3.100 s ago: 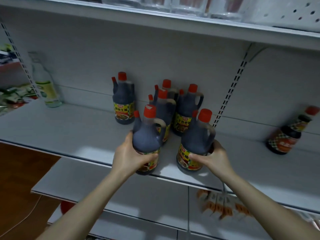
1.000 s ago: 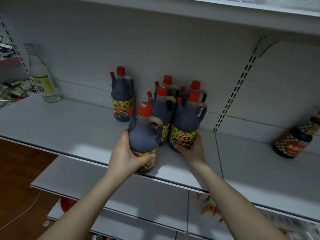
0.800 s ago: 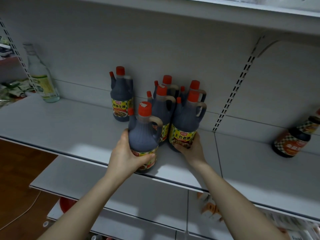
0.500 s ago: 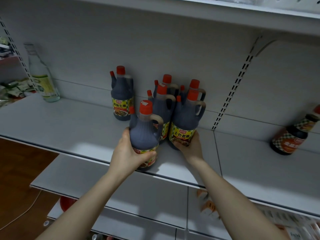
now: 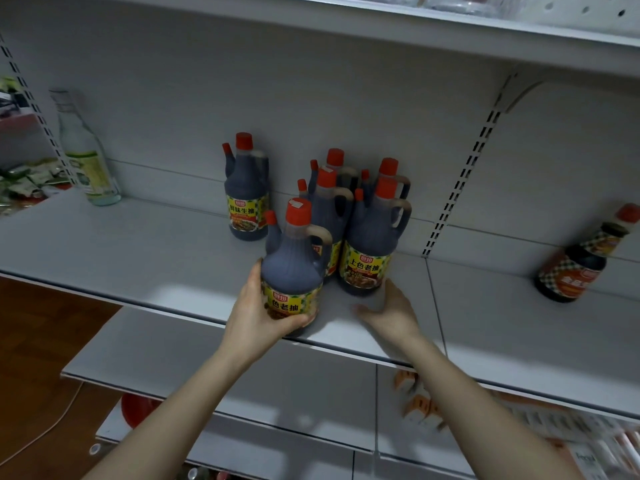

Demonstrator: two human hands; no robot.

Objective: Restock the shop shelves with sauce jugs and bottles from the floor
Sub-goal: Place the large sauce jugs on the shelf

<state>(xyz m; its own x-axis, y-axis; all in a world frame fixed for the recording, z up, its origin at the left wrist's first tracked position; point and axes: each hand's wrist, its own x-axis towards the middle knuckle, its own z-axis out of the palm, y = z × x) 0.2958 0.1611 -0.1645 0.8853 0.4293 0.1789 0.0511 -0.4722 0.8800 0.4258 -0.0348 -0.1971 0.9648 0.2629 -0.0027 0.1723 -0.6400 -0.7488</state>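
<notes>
Dark-brown sauce filled the front jug (image 5: 292, 268), which stood at the front edge of the white metal shelf (image 5: 138, 251). Its long axis was vertical, with the red cap uppermost. The small capped spout pointed left, the loop handle pointed right, and the yellow label faced the camera.

The left hand (image 5: 258, 313) gripped this jug at its lower body. The fingers wrapped the left side and the thumb curled across the front below the label.

The right hand (image 5: 388, 306) held nothing. Its fingers were loosely spread and its palm was turned to the left, low over the shelf. It lay just in front of the base of the second jug (image 5: 369, 251). That hand was motion-blurred, so contact with the second jug could not be confirmed.

The second jug stood upright behind and to the right of the front jug, with its handle to the right and its label forward. Three further jugs (image 5: 329, 209) stood upright close behind it, packed tightly and near the back panel. A lone jug (image 5: 246, 199) stood upright to their left, apart from the group, with its spout pointing left.

At the far left of the shelf stood a clear bottle (image 5: 86, 157), upright. In the right-hand bay a sauce bottle (image 5: 575, 268) leaned against the back panel, its cap tilted up and to the right.
</notes>
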